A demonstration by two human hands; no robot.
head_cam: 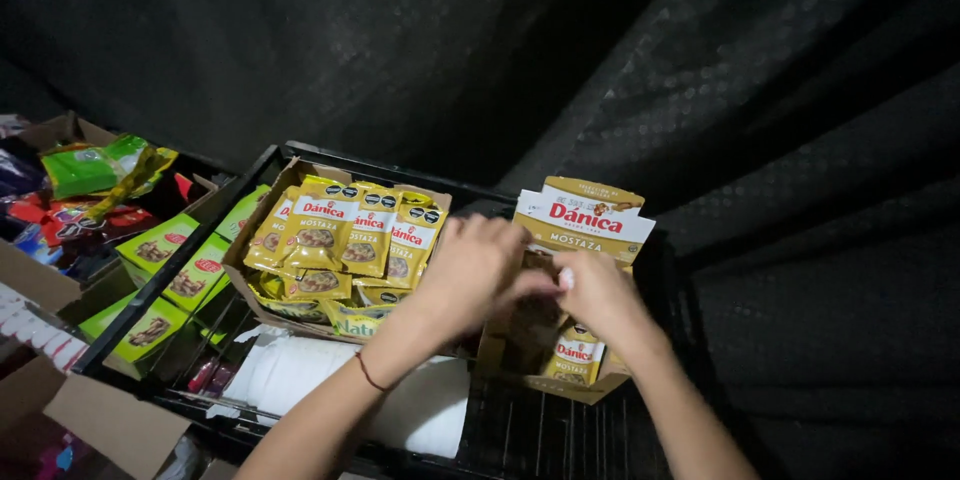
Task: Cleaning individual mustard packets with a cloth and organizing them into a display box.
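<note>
Both forearms reach in; my left hand (478,265) and right hand (598,292) pinch yellow sachets (578,355) inside the display carton (586,220) (unpacking, I judge); next needs lifting clear.

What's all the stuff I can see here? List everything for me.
yellow sachets: about a dozen, yellow with red labels, heaped in the left cardboard box
left cardboard box: one, brown, inside the crate
display carton: one, yellow and brown with a raised flap, right side of the crate, a few sachets inside
black wire crate: one, black, centre
white rolls: two or so, white, front of the crate
green packets: several, green, left of the crate
black cloth: dark backdrop behind
left hand: thin wristband, reaching into the display carton
right hand: at the display carton's opening, touching the left hand
</note>
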